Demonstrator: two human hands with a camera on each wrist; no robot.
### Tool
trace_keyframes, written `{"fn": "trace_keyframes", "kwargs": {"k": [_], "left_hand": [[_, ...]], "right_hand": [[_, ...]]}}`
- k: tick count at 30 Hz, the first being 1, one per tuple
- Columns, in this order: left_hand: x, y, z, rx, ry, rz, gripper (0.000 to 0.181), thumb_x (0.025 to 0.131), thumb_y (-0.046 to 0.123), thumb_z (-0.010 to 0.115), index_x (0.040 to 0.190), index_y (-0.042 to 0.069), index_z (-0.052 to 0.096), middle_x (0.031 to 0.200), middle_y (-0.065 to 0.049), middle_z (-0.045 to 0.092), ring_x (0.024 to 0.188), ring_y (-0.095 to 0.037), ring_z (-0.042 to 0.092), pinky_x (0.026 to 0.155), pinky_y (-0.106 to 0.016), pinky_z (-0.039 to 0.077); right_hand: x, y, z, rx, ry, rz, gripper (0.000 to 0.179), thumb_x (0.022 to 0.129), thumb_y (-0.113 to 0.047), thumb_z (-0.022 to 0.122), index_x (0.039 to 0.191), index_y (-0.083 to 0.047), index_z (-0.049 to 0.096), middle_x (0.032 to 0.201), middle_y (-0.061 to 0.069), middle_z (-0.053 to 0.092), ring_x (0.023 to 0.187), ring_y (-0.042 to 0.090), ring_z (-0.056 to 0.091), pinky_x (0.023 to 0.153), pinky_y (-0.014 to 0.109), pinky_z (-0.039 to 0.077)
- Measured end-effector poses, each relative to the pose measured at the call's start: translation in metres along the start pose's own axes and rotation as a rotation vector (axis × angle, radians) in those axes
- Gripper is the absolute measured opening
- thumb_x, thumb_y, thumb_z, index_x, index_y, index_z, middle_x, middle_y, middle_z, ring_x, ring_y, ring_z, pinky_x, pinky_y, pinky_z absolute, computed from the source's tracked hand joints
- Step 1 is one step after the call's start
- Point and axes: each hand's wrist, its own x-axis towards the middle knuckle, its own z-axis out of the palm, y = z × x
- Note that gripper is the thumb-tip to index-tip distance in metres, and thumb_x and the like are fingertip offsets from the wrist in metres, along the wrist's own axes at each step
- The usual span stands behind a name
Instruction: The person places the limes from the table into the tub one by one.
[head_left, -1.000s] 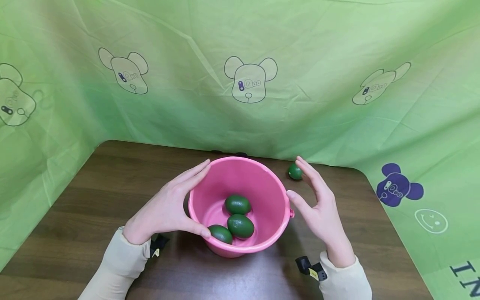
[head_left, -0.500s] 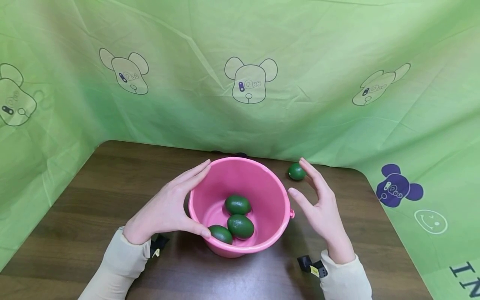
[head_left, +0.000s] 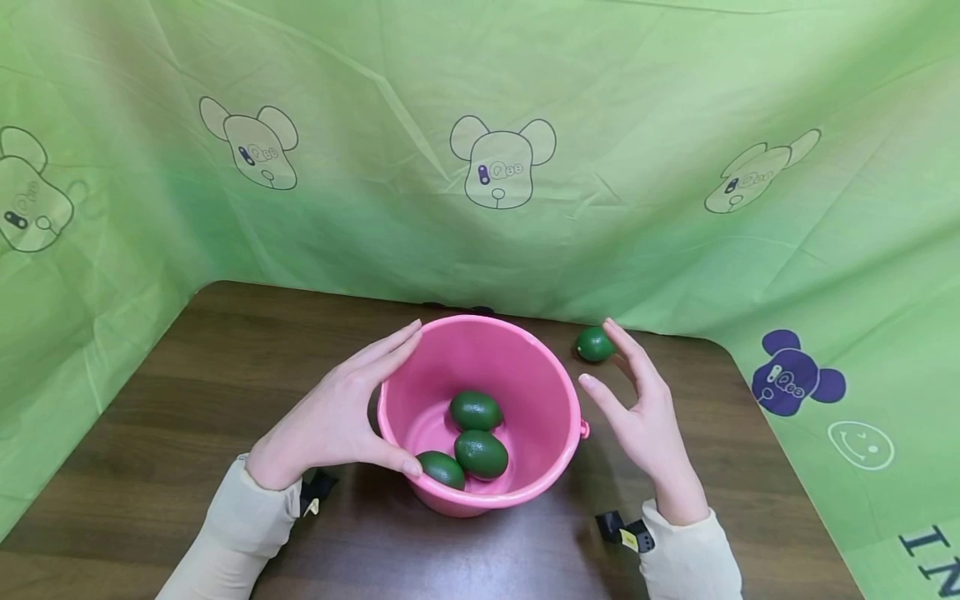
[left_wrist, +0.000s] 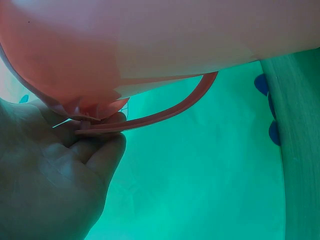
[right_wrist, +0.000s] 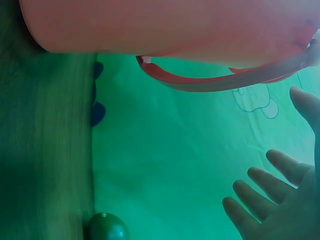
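I have the left hand (head_left: 337, 417) gripping the rim (head_left: 491, 501) of the pink bucket (head_left: 480, 358) on the table (head_left: 225, 375); the right hand (head_left: 647, 417), fingers spread, holds nothing just beside it. I'd expect light, stiff, smooth plastic, best taken by rim or handle (right_wrist: 210, 84). The near rim partly hides one avocado (head_left: 442, 469) inside, right fingertips (head_left: 609, 326) the loose avocado (head_left: 591, 343)

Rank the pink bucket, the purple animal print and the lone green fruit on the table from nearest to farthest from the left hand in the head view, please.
1. Pink bucket: touching the left hand.
2. Lone green fruit: on the table, right of the bucket.
3. Purple animal print: on the cloth, far right.
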Motion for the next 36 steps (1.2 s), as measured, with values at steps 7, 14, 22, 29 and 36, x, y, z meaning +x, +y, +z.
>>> {"fn": "trace_keyframes", "kwargs": {"k": [7,14,22,29,36], "left_hand": [[0.000,0.000,0.000,0.002,-0.002,-0.003,0.131,0.060,0.071,0.088,0.163,0.022,0.025,0.168,0.013,0.014,0.150,-0.014,0.021,0.113,-0.049,0.035],[0.000,0.000,0.001,-0.002,0.000,-0.002,0.131,0.059,0.069,0.089,0.163,0.021,0.025,0.168,0.013,0.015,0.150,-0.014,0.021,0.114,-0.049,0.034],[0.000,0.001,0.001,-0.011,-0.005,-0.005,0.130,0.060,0.068,0.090,0.163,0.022,0.026,0.167,0.014,0.015,0.150,-0.015,0.021,0.112,-0.051,0.036],[0.000,0.001,0.000,-0.008,0.000,0.001,0.131,0.059,0.067,0.091,0.163,0.021,0.026,0.168,0.013,0.015,0.150,-0.015,0.021,0.113,-0.050,0.035],[0.001,0.000,0.000,0.004,0.001,0.005,0.131,0.060,0.070,0.089,0.163,0.021,0.025,0.168,0.013,0.015,0.150,-0.015,0.021,0.113,-0.050,0.035]], "right_hand": [[0.000,0.002,0.000,-0.006,0.002,0.014,0.067,0.089,0.009,0.073,0.150,0.002,0.046,0.155,0.015,0.044,0.142,0.030,0.039,0.109,0.021,0.035],[0.000,0.013,0.000,-0.010,0.012,0.035,0.067,0.089,0.007,0.073,0.150,0.001,0.046,0.155,0.015,0.044,0.143,0.030,0.039,0.109,0.021,0.035],[-0.001,0.048,0.000,-0.013,0.031,0.051,0.075,0.088,0.001,0.078,0.153,-0.019,0.048,0.156,-0.005,0.044,0.143,0.017,0.038,0.112,0.037,0.037],[0.000,0.053,0.000,-0.007,0.036,0.049,0.076,0.088,-0.001,0.079,0.154,-0.022,0.047,0.156,-0.004,0.044,0.144,0.018,0.037,0.112,0.032,0.037],[0.001,0.058,0.000,-0.016,0.035,0.063,0.076,0.089,-0.002,0.079,0.155,-0.020,0.046,0.156,-0.001,0.044,0.144,0.018,0.036,0.113,0.038,0.037]]}}
